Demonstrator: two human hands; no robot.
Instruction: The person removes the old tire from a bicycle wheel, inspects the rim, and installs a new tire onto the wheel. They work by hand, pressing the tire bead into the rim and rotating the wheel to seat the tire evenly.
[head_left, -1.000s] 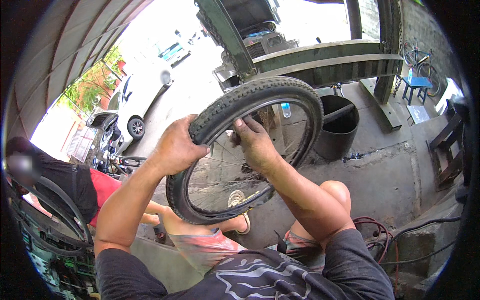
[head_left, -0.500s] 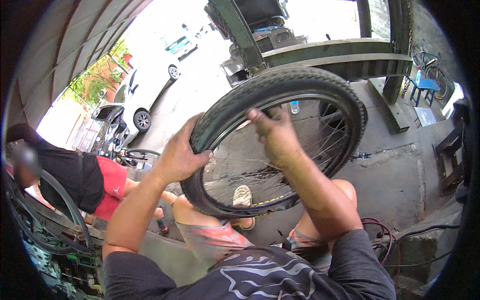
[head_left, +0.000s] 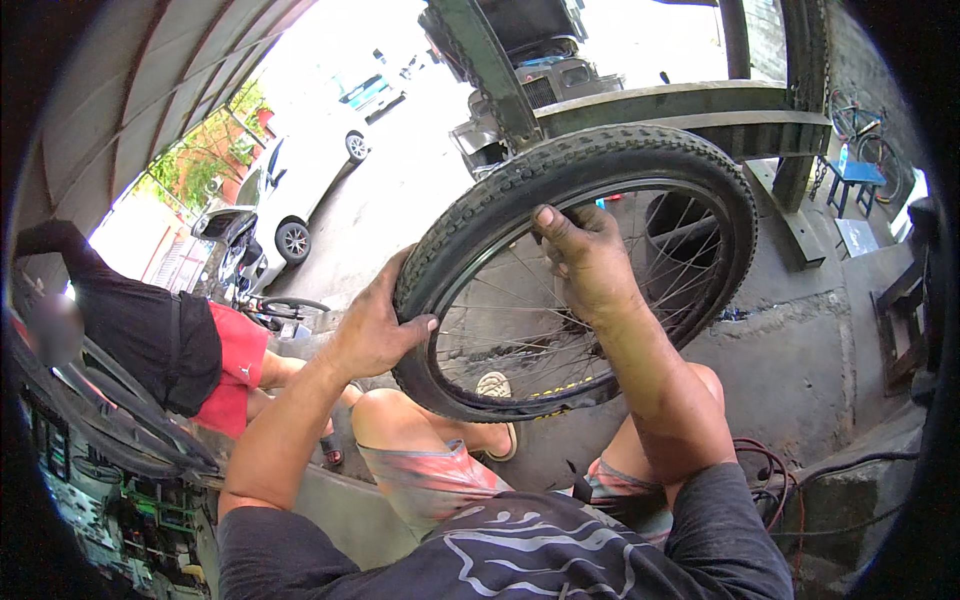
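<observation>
The left hand (head_left: 378, 325) grasps the left side of a black, knobbly rubber tyre (head_left: 640, 158), tilted above the grey concrete floor (head_left: 785, 375). The right hand (head_left: 592, 262) has its thumb by the far side of the dark metal rim (head_left: 474, 262); I can't tell whether its fingers grip. From here, I'd brace firmly left and press evenly right.

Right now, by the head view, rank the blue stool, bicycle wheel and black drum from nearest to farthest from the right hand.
From the right hand:
1. Bicycle wheel, right at it.
2. Black drum, to the right, seen through the wheel.
3. Blue stool, farther right, beyond the drum.
</observation>
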